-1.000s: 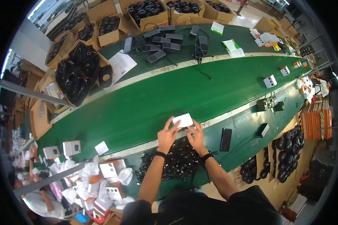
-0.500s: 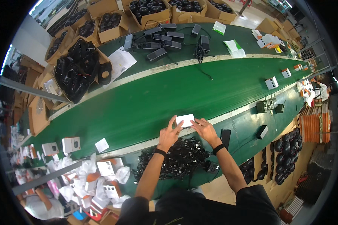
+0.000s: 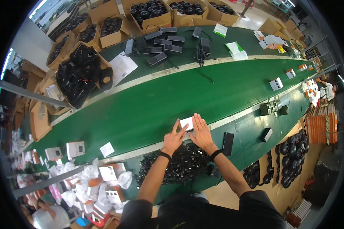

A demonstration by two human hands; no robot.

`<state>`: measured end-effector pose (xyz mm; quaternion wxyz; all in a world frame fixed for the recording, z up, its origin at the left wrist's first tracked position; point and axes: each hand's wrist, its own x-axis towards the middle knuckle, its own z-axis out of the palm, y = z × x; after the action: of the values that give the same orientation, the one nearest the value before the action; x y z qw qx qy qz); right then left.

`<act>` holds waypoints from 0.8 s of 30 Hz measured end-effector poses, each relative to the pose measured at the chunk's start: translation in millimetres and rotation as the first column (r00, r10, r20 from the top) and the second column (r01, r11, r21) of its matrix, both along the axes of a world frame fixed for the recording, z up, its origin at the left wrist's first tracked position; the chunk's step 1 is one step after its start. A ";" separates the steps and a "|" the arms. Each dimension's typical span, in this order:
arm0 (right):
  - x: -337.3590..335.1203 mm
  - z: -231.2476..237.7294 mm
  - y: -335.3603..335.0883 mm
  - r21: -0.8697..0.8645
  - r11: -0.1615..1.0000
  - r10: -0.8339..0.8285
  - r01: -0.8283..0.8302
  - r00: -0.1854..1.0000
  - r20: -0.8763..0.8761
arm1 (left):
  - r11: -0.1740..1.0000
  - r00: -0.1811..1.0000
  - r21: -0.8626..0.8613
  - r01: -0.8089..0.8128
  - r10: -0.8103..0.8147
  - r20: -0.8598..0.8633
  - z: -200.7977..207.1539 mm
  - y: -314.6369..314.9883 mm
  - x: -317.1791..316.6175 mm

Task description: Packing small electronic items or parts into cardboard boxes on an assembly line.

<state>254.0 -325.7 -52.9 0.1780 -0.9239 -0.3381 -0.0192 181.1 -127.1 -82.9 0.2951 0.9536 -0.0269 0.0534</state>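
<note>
My left hand and my right hand lie flat with fingers spread on a small white box at the near edge of the green conveyor belt. The hands cover most of the box; only its top edge shows between them. A heap of black cables lies just below my wrists. A black phone rests to the right of my right wrist.
White boxes and a white card sit left on the belt, more white boxes far right. Cardboard cartons of black parts line the far side. White bags and boxes pile at lower left. Another person works at the far right.
The white box was held up between my fingers; now it lies on the belt edge with both hands pressed flat on it, fingers spread.
</note>
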 end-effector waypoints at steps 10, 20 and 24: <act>3.7 -2.5 9.9 -0.211 0.977 -0.049 0.037 0.998 -0.050 | 0.952 0.970 -0.192 -0.240 0.226 -0.091 104.0 17.6 -106.0; 92.2 -49.1 -27.3 -0.280 0.907 -0.255 0.315 0.939 0.230 | 0.636 0.697 -0.309 -0.707 0.701 -0.152 160.5 87.9 -288.8; 149.3 14.6 -28.6 -0.219 0.488 -0.787 0.845 0.535 0.307 | 0.283 0.538 -0.519 -0.807 0.716 -0.445 167.6 88.8 -323.4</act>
<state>403.3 -354.4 -38.2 -0.0446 -0.9833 0.1305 -0.1191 -142.3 -38.3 84.7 0.5573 0.6707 0.4709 0.1336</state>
